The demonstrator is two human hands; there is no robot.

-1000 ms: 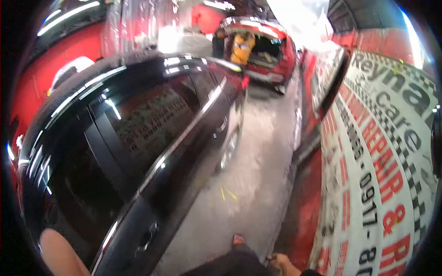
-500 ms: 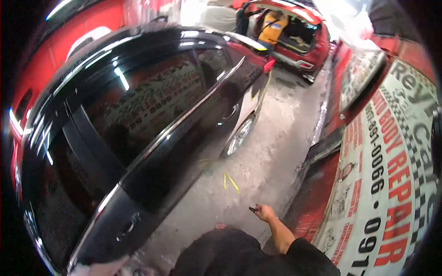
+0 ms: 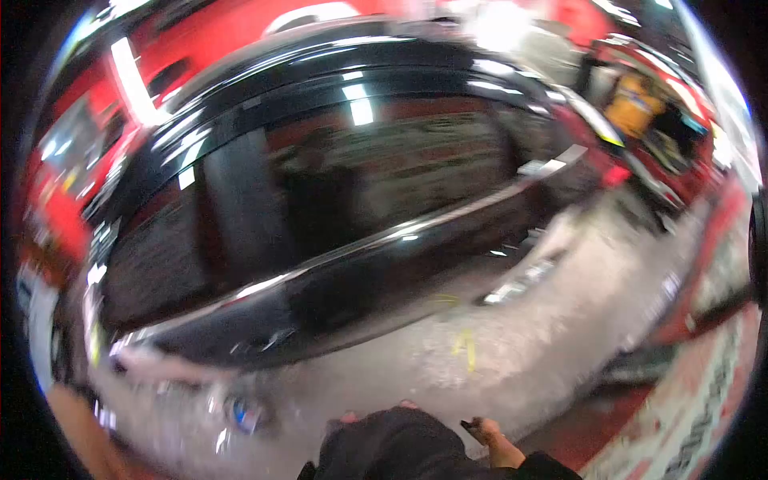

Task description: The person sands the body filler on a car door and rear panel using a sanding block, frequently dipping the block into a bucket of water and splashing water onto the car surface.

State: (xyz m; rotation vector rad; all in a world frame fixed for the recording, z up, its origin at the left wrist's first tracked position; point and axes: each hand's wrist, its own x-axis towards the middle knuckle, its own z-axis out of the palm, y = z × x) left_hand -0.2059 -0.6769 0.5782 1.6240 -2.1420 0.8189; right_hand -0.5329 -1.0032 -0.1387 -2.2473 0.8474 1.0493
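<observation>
My right hand is low in the view, right of my dark-clothed body, with its fingers closed round a small dark object. It is above the grey floor, apart from the black car that stretches across the middle. The car's side windows are dark and reflect lights and a banner. No hand that is clearly my left shows. Motion blurs the whole view.
A person in a yellow-orange top is at the open rear of a red car. Yellow marks lie on the floor. A lettered banner runs along the right. A blurred bare limb, owner unclear, shows lower left.
The view has swung left, so the black car, the red car and the person appear farther right. The blurred limb and a round item on the floor have come into view at lower left.
</observation>
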